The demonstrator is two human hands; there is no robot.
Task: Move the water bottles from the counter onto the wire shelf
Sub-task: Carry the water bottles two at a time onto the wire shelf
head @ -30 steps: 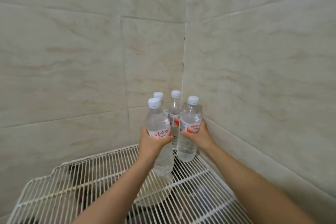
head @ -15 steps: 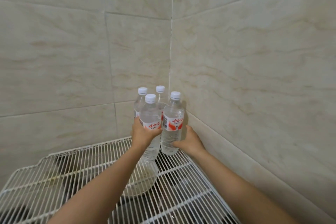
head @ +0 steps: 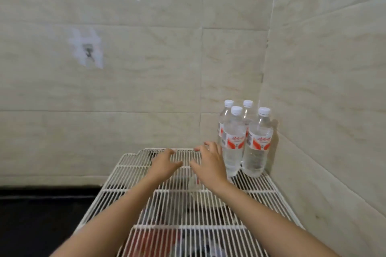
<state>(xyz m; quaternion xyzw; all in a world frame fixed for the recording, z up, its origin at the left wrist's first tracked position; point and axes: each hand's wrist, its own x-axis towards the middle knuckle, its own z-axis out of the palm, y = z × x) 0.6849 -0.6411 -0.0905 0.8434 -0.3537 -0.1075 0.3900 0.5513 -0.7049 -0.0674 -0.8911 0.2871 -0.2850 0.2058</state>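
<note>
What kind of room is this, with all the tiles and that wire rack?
Probably a kitchen or utility corner in a home. The walls are glossy beige tile, a white wire shelf stands in the corner with four water bottles on it, and what looks like a dark counter lies to its left.

2 rear bottles (head: 225, 118) mostly hidden behind 2 front bottles (head: 234, 152). Clutter (head: 146, 243) under wire shelf (head: 129, 170) blurred, unidentifiable. Forearms (head: 104, 225) cut by bottom edge.

You have four water bottles (head: 234, 148) with four white caps, all on one wire shelf (head: 133, 177). Two hands are in view: one left hand (head: 165, 161), one right hand (head: 210, 166). One hook (head: 89, 53) is on the wall.
</note>
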